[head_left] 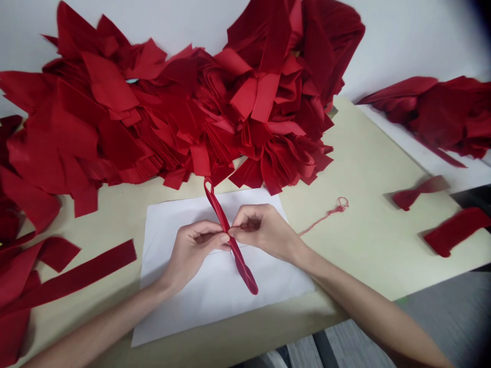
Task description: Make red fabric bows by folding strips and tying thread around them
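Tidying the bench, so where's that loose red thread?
In the head view, the thread lies on the table, right of the white paper and just beside the right hand.

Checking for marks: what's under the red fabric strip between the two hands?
The red fabric strip lies over a sheet of white paper; the paper directly beneath it is covered, so any marks there cannot be seen.

Two hands (pixel 192 253) (pixel 264 230), one red fabric strip (pixel 242 269)

I can see a big heap of red cloth (pixel 184 112) on the cream table (pixel 364 168), another pile (pixel 433 117) off to the right, two loose scraps (pixel 456 231) near the table's right side, and a stray red thread (pixel 321 221).
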A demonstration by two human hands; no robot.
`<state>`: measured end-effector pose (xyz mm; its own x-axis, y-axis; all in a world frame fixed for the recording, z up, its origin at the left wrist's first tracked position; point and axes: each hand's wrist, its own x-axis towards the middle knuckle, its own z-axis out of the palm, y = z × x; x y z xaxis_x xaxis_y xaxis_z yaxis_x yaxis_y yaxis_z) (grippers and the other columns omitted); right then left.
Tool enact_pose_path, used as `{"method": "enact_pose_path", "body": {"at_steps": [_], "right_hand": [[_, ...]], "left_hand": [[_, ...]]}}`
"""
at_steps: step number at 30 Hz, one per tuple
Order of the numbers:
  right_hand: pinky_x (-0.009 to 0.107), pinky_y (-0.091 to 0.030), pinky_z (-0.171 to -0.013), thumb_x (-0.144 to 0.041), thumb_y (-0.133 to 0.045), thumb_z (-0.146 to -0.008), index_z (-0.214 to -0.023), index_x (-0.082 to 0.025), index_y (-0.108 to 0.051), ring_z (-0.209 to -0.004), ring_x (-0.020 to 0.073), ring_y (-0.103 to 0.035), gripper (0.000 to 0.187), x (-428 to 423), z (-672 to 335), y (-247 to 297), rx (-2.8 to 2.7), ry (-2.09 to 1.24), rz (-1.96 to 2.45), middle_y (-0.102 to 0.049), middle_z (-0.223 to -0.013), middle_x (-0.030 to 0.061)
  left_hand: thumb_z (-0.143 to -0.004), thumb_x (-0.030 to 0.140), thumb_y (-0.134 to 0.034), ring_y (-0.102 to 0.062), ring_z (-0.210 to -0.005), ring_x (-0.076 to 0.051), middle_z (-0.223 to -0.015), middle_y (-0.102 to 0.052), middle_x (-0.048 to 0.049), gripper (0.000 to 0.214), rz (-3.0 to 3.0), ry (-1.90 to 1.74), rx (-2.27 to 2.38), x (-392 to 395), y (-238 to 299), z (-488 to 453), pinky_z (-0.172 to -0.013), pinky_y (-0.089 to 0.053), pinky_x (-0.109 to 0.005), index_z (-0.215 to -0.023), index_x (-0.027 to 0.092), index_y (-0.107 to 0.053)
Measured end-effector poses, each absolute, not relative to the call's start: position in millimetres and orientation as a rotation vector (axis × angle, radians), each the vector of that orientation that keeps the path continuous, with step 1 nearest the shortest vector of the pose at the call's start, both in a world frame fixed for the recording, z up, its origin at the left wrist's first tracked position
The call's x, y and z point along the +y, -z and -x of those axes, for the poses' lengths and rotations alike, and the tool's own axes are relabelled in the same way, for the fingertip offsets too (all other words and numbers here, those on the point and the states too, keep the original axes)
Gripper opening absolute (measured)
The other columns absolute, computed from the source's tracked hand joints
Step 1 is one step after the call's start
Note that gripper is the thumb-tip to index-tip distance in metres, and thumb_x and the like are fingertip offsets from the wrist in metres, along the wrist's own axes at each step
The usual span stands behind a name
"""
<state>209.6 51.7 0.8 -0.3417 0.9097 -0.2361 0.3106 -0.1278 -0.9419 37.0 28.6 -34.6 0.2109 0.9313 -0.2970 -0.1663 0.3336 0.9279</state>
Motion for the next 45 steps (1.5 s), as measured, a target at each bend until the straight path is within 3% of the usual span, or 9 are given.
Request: {"method": "enact_pose_path", "body": {"at_steps": [4,9,13,20,25,32,39,42,45], "right_hand": [[0.02,-0.033,-0.048,-0.019,-0.062,-0.072,-0.061,-0.016,-0.056,-0.051,0.0056,-0.04,0.013,48.5,-207.7,-3.4,-1.702,-1.399,1.406,-0.05,-0.054,-0.0053],[0.019,-0.034,-0.05,-0.013,-0.058,-0.072,-0.06,-0.016,-0.055,-0.05,0.0049,-0.039,0.013,44.3,-204.3,-3.8,-1.786,-1.253,1.429,-0.049,-0.053,-0.0063],[0.02,-0.034,-0.051,-0.014,-0.058,-0.074,-0.062,-0.016,-0.057,-0.052,0.0053,-0.04,0.012,42.3,-203.6,-2.6,-1.825,-1.218,1.411,-0.051,-0.055,-0.0056],[0.02,-0.036,-0.052,-0.017,-0.062,-0.075,-0.066,-0.015,-0.06,-0.054,0.0057,-0.044,0.01,47.6,-209.3,-3.0,-1.649,-1.466,1.318,-0.054,-0.058,-0.0045],[0.022,-0.041,-0.058,-0.022,-0.071,-0.072,-0.071,-0.014,-0.065,-0.061,0.0077,-0.053,0.01,60.4,-218.7,-1.9,-1.474,-1.795,1.209,-0.062,-0.066,-0.0014],[0.024,-0.045,-0.063,-0.025,-0.074,-0.071,-0.072,-0.014,-0.067,-0.064,0.0091,-0.057,0.013,62.6,-224.8,-8.7,-1.411,-1.87,1.158,-0.064,-0.068,-0.0009],[0.024,-0.046,-0.062,-0.026,-0.073,-0.073,-0.074,-0.013,-0.067,-0.062,0.0097,-0.06,0.015,60.9,-224.6,-10.4,-1.371,-1.998,1.076,-0.066,-0.064,-0.0002],[0.022,-0.044,-0.059,-0.026,-0.075,-0.07,-0.072,-0.012,-0.067,-0.059,0.0075,-0.056,0.015,63.2,-225.6,-9.4,-1.379,-1.99,1.12,-0.064,-0.064,-0.0013],[0.023,-0.046,-0.063,-0.023,-0.075,-0.069,-0.076,-0.012,-0.069,-0.062,0.0076,-0.056,0.014,65.8,-228.5,-7.9,-1.43,-2.055,1.085,-0.065,-0.069,-0.0011]], "left_hand": [[-0.074,0.022,-0.074,-0.068,-0.066,-0.014,-0.072,-0.072,0.0004,0.007,-0.88,-0.932,1.008,28.1,34.7,-34.7,-0.068,-0.061,-0.028,-0.077,0.016,-0.072],[-0.082,0.037,-0.065,-0.069,-0.071,-0.018,-0.074,-0.072,-0.0032,0.024,-0.862,-0.923,0.876,29.6,33.8,-30.9,-0.071,-0.06,-0.032,-0.075,0.016,-0.072],[-0.073,0.027,-0.075,-0.068,-0.065,-0.015,-0.067,-0.071,-0.0004,0.013,-0.883,-0.886,1.001,30.4,33.2,-32.4,-0.068,-0.059,-0.028,-0.072,0.015,-0.07],[-0.073,0.021,-0.074,-0.066,-0.065,-0.012,-0.07,-0.071,0.0003,0.007,-0.846,-0.829,0.989,33.4,31.3,-31.7,-0.069,-0.056,-0.024,-0.074,0.015,-0.071],[-0.079,0.023,-0.069,-0.066,-0.075,-0.016,-0.076,-0.071,-0.0023,0.008,-0.81,-0.815,0.858,38.0,27.9,-28.5,-0.076,-0.053,-0.028,-0.081,0.016,-0.071],[-0.079,0.025,-0.07,-0.067,-0.073,-0.015,-0.076,-0.07,-0.0012,0.009,-0.737,-0.714,0.675,39.3,30.8,-26.6,-0.075,-0.05,-0.027,-0.084,0.017,-0.072],[-0.08,0.027,-0.069,-0.066,-0.084,-0.017,-0.08,-0.065,0.0,0.011,-0.672,-0.647,0.505,38.6,36.5,-25.6,-0.082,-0.048,-0.029,-0.084,0.017,-0.07],[-0.08,0.025,-0.068,-0.066,-0.083,-0.017,-0.08,-0.063,0.0,0.009,-0.627,-0.607,0.455,39.0,36.7,-24.8,-0.079,-0.047,-0.029,-0.085,0.017,-0.069],[-0.079,0.026,-0.069,-0.064,-0.07,-0.015,-0.073,-0.064,-0.0016,0.012,-0.613,-0.504,0.395,39.2,32.5,-23.9,-0.068,-0.045,-0.026,-0.084,0.015,-0.069]]}}
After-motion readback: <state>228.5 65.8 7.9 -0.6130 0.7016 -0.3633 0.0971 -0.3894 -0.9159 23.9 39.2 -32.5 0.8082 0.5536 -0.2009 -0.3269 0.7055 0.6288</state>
